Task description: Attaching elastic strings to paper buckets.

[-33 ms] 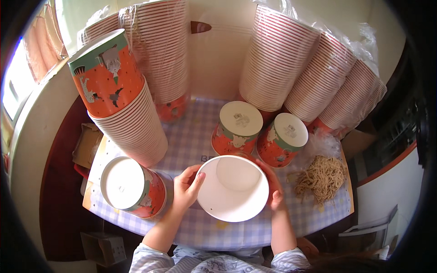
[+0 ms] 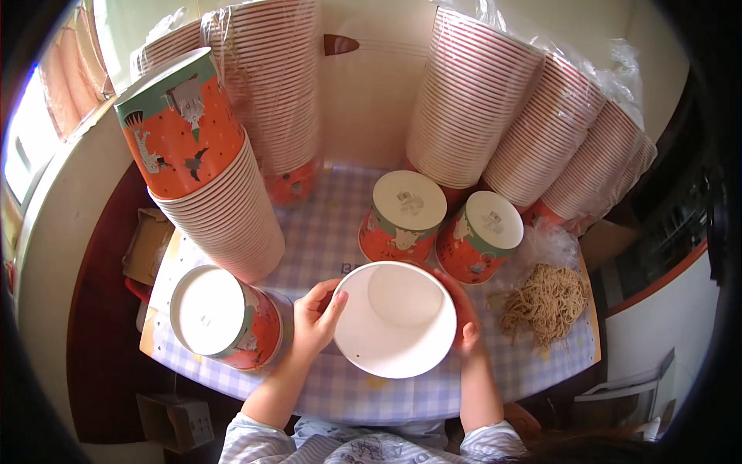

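A large paper bucket (image 2: 396, 332), white inside, is held between my two hands with its open mouth tilted toward me. A small dark hole or speck shows in its wall near the lower left rim. My left hand (image 2: 315, 315) grips the left side, thumb over the rim. On the right side my right hand (image 2: 464, 321) wraps the outside, most of its fingers hidden behind the bucket. Left of my left hand an upside-down orange and green bucket (image 2: 209, 309) stands on the table. Beyond the held one are two more upturned buckets (image 2: 408, 203) (image 2: 495, 220).
A tall stack of nested buckets (image 2: 224, 209) leans at the left, with plastic-wrapped stacks (image 2: 270, 93) behind it. More wrapped stacks (image 2: 471, 100) line the back right. A bundle of tan strings (image 2: 549, 301) lies at the right on the checked tablecloth (image 2: 325, 216).
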